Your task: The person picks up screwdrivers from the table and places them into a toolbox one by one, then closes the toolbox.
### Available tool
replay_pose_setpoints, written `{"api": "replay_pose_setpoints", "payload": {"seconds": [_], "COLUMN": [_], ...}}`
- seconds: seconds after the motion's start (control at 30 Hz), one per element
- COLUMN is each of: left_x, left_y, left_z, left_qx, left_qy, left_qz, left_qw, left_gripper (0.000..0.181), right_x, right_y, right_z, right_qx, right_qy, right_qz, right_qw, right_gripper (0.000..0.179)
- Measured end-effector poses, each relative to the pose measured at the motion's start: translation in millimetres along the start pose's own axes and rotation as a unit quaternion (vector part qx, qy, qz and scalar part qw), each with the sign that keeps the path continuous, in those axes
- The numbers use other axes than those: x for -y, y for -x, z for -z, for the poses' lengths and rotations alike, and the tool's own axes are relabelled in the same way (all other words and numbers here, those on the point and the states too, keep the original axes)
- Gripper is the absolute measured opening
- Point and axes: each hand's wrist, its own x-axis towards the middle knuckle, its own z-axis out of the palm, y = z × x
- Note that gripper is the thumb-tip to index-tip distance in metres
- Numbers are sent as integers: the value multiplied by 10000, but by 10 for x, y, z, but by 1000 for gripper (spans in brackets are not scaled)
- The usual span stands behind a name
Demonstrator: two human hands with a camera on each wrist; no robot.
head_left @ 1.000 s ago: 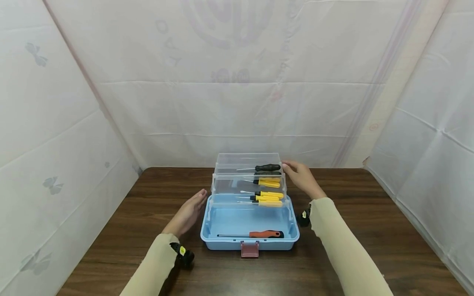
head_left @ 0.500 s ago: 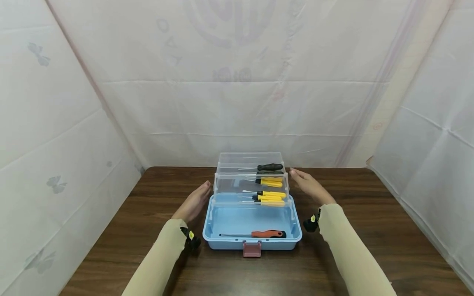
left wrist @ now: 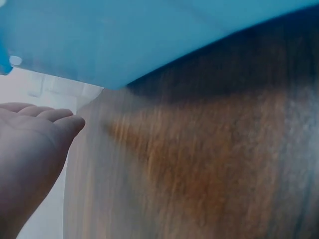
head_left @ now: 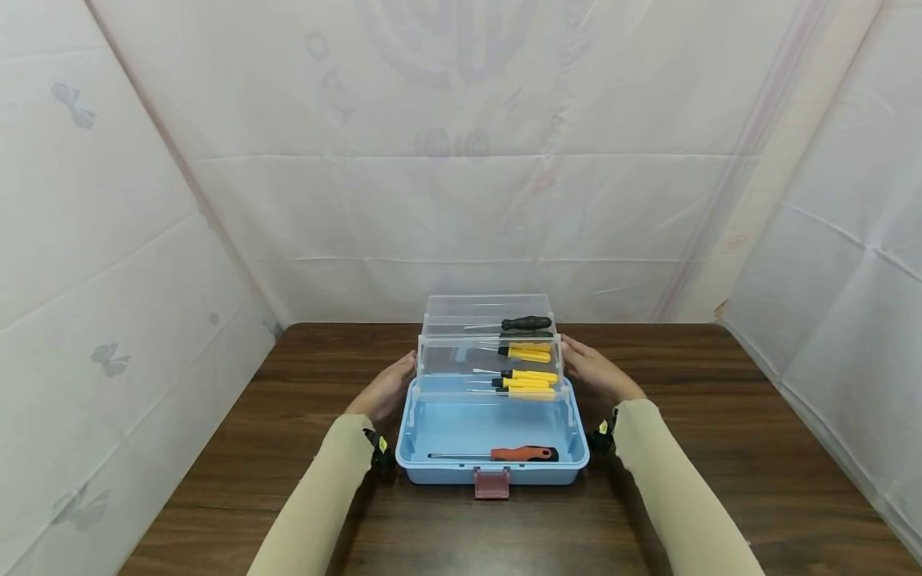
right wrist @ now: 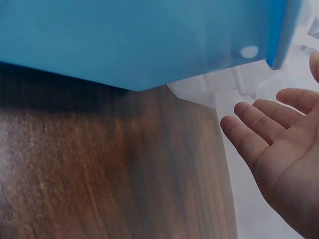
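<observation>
A blue toolbox (head_left: 461, 426) lies opened on the table, its clear stepped trays (head_left: 450, 358) raised at the back. In the trays lie black-handled screwdrivers (head_left: 528, 323) and several yellow-handled screwdrivers (head_left: 535, 376). An orange-and-black screwdriver (head_left: 515, 454) rests along the front of the blue base. My left hand (head_left: 386, 390) is at the box's left rear side, with fingers extended. Opposite it, my right hand (head_left: 596, 373) has its fingertips by the trays' right edge. Both wrist views show extended fingers near the blue box wall (left wrist: 124, 45); whether they touch the trays I cannot tell.
The box stands on a dark brown wooden table (head_left: 288, 416). A pinkish latch (head_left: 492, 483) hangs from its front. White printed sheeting (head_left: 475, 216) rises behind the table and along both sides.
The left hand has moved right and slightly back, close to the box. My right hand drew away from the trays' side, then came back against or near it. The screwdrivers stay put.
</observation>
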Motion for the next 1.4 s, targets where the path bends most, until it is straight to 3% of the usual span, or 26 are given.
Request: {"api": "replay_pose_setpoints", "payload": {"seconds": [0.17, 0.47, 0.67, 0.9, 1.1, 1.3, 1.4], "left_x": [5, 54, 100, 105, 79, 49, 47], "left_y": [-20, -6, -13, -16, -46, -82, -94], "left_z": [-31, -17, -13, -48, -109, -150, -148], "left_qx": [137, 25, 38, -28, -71, -268, -223], "left_qy": [115, 212, 210, 154, 169, 143, 157], "left_qz": [15, 63, 15, -44, -145, -176, -221], "left_qw": [9998, 9998, 9998, 9999, 9997, 9994, 9994], "left_gripper": [52, 52, 51, 52, 52, 53, 53], "right_x": [-21, -65, -90, -141, -189, -203, -216], "right_y": [-8, -46, -80, -82, -35, 4, 14], "right_z": [-24, -93, -152, -211, -175, -151, -150], "right_qx": [91, 329, 386, 576, 412, 445, 447], "right_qy": [-109, 19, -199, -937, -670, -715, -696], "right_qz": [-55, -119, -148, -402, -374, -268, -205], "right_qw": [9999, 9994, 9989, 9931, 9962, 9961, 9964], "right_gripper": [72, 76, 76, 70, 69, 68, 69]}}
